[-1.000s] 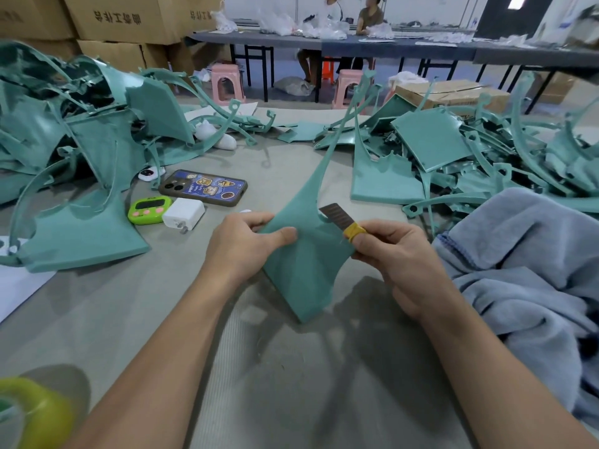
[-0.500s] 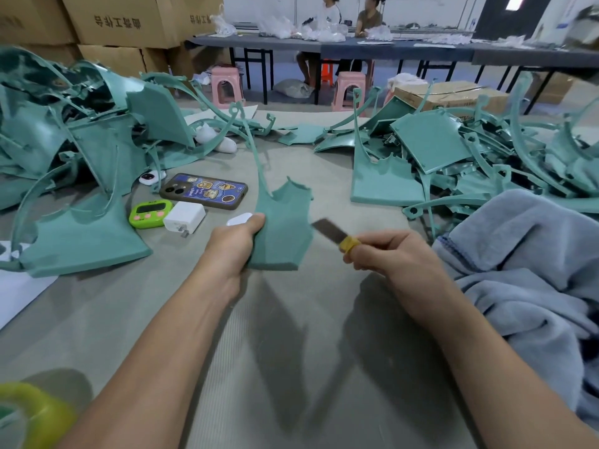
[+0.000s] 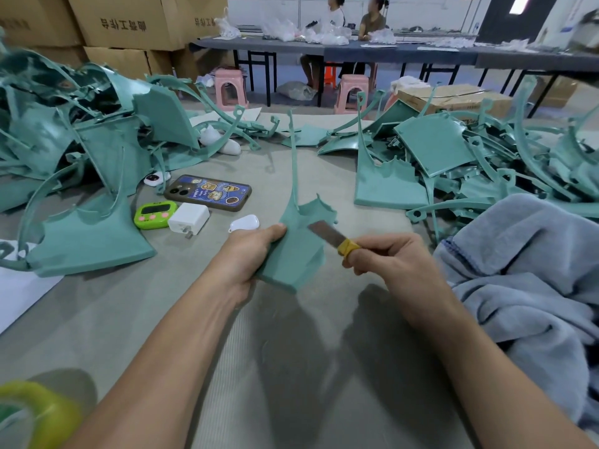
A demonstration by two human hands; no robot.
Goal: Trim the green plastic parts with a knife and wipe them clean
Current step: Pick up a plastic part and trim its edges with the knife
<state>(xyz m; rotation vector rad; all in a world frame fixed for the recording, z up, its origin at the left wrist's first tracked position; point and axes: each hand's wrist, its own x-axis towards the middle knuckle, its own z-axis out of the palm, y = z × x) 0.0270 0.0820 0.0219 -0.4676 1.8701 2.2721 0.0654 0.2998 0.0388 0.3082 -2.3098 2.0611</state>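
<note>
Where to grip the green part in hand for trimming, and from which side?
Grip the green part by its broad flat panel, from the left, as the left hand does. Its thin stem looks flimsy, and the jagged upper-right edge should stay clear for the knife.

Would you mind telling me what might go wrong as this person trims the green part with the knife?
1. The knife in the right hand has a bare blade pointing toward the left hand, which grips the green part close by; a slip could cut that hand.
2. The part seems held off the table by one side only, so it may twist under the blade and get gouged.
</note>
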